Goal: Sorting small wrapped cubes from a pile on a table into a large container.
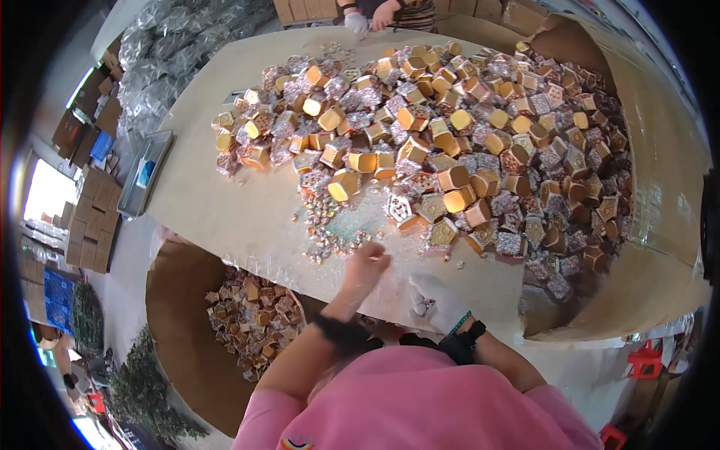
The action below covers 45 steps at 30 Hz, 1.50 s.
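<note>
A: Looking down from the head camera, I see the left hand stretched over the table; its fingers are pinched together on something tiny at the edge of a scatter of small glittery pieces; what exactly it grips I cannot tell.

B: And the right hand?

A: I find the right hand in a white glove, low and near the table's front edge, curled around a few small silvery pieces; a dark watch and a green band sit on that wrist.

B: Where does the main stock lie?

A: I see a big heap of small gold and glitter-covered house-shaped boxes spread across the middle and right of the table, just beyond both hands; a brown cardboard bin stands below the table's left front, holding more of the same boxes.

B: Anyone else in view?

A: I can make out another person's hands at the far edge of the table; a grey tray lies at the left side.
</note>
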{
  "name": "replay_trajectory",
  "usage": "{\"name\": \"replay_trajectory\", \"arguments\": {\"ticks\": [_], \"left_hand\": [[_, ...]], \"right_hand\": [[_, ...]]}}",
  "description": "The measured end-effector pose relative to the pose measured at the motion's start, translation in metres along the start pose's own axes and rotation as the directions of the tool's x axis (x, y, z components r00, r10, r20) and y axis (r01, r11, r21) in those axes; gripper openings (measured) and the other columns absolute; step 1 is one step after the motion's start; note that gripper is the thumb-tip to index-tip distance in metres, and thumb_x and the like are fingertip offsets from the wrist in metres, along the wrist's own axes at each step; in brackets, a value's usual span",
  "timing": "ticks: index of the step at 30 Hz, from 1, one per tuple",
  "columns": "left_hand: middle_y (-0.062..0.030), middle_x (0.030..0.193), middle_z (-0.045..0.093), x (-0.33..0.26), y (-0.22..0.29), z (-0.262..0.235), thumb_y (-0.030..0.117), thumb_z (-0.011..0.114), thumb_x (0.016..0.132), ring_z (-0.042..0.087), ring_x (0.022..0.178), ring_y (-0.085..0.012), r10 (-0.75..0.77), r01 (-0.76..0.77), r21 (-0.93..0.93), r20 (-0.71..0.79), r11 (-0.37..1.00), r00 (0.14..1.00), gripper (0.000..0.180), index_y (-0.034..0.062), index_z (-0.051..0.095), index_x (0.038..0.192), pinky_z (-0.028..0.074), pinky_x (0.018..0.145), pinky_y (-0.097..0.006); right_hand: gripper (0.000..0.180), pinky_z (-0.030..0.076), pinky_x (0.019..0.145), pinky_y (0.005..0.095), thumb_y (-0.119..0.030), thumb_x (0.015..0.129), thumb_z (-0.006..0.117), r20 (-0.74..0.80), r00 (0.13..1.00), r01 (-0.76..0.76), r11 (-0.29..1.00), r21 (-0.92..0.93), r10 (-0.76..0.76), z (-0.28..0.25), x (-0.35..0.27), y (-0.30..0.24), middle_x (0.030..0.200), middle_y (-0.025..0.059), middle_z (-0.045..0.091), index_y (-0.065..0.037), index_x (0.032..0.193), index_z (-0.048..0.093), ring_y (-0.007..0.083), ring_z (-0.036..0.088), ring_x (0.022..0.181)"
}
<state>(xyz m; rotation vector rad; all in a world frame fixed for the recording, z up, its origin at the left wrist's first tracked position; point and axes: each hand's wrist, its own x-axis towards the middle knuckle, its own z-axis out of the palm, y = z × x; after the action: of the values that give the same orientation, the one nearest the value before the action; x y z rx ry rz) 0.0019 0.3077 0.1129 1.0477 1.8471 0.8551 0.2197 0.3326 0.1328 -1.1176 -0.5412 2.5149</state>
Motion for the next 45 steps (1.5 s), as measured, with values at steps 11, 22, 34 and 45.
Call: {"name": "replay_trajectory", "arguments": {"ticks": [11, 22, 34, 45], "left_hand": [[-0.0247, 0.096, 0.063, 0.053, 0.051, 0.101, 0.039, 0.076, 0.073, 0.063, 0.091, -0.0367, 0.022, -0.042, 0.206, 0.098, 0.978, 0.995, 0.061, -0.0060, 0.052, 0.107, 0.051, 0.077, -0.042], [-0.0032, 0.106, 0.061, -0.023, 0.007, 0.068, 0.039, 0.052, 0.096, 0.057, 0.095, -0.0139, -0.145, 0.394, -0.794, 0.371, 0.463, 0.917, 0.039, 0.0101, 0.052, 0.122, 0.046, 0.083, -0.034], [-0.0088, 0.110, 0.059, -0.048, 0.014, 0.004, 0.043, 0.054, 0.093, 0.061, 0.099, -0.0227, -0.079, 0.085, -0.881, 0.054, 0.466, 0.995, 0.050, 0.0083, 0.044, 0.127, 0.053, 0.081, -0.040], [-0.0074, 0.096, 0.063, -0.050, 0.017, 0.023, 0.042, 0.057, 0.091, 0.065, 0.086, -0.0198, -0.292, 0.130, -0.943, 0.036, 0.307, 0.956, 0.041, 0.0056, 0.055, 0.110, 0.054, 0.074, -0.036]], "right_hand": [[0.019, 0.051, 0.059, 0.0368, -0.018, 0.088, 0.056, -0.137, 0.990, 0.042, 0.983, 0.180, -0.017, -0.051, -0.045, 0.003, 0.063, 0.0034, 0.049, -0.008, 0.073, 0.051, 0.0161, 0.050, 0.053], [0.023, 0.044, 0.053, 0.0276, -0.027, 0.093, 0.057, -0.053, 0.998, -0.019, 0.998, 0.058, 0.022, -0.021, 0.001, 0.009, 0.065, 0.0003, 0.051, -0.007, 0.081, 0.058, 0.0126, 0.049, 0.053], [0.035, 0.048, 0.070, 0.0399, -0.035, 0.089, 0.055, 0.255, 0.885, 0.350, 0.194, -0.916, -0.389, 0.018, 0.007, -0.004, 0.081, 0.0177, 0.063, -0.001, 0.093, 0.063, 0.0342, 0.062, 0.076], [0.040, 0.050, 0.071, 0.0428, -0.041, 0.086, 0.057, 0.166, 0.909, 0.232, 0.134, -0.964, -0.382, 0.051, -0.013, -0.007, 0.088, 0.0212, 0.065, -0.004, 0.098, 0.065, 0.0383, 0.063, 0.085]]}}
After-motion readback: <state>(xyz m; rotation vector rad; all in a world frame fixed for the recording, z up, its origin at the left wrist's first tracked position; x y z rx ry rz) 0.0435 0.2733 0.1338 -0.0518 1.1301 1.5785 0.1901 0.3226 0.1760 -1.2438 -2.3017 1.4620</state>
